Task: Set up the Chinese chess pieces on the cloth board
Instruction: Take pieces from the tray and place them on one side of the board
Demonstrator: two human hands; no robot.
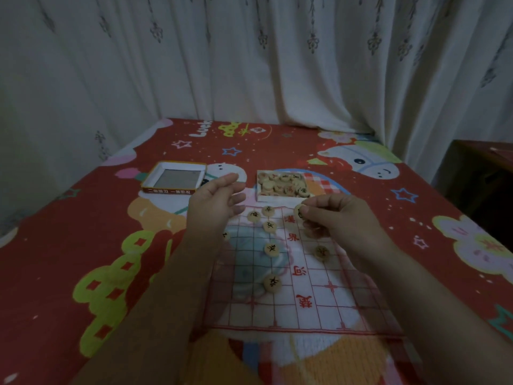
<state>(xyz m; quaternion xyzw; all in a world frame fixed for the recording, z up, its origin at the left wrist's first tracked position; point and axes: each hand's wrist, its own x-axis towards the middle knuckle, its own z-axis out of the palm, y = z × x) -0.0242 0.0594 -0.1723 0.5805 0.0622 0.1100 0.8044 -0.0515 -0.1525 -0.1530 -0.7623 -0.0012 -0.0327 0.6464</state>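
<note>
- Chinese chess pieces (pixel 271 250), pale round discs with black characters, lie face up on the cloth board (pixel 305 287). In this head view there are six in plain sight and a seventh half hidden by our left wrist.
- Our right hand (pixel 341 218) hovers over the board's far right corner, its grip clamped on one piece (pixel 298 212) between thumb and fingertips.
- Our left hand (pixel 213 207) floats beside it, fingers apart and relaxed, holding nothing.
- More pieces fill the open box (pixel 277 198) just beyond the board. Its lid (pixel 169 191) lies upturned to the left.
- To place this piece well, we judge it should go character up on a line crossing, not inside a square. It should be lowered straight down, so the thin cloth does not ripple and nearby discs stay put.
- Red characters run down the board's middle strip, seemingly the river markings.
- The lid's side carries characters too small to read.
- "Luck", cut off, shows on the red cartoon cover (pixel 83 232) beneath everything.
</note>
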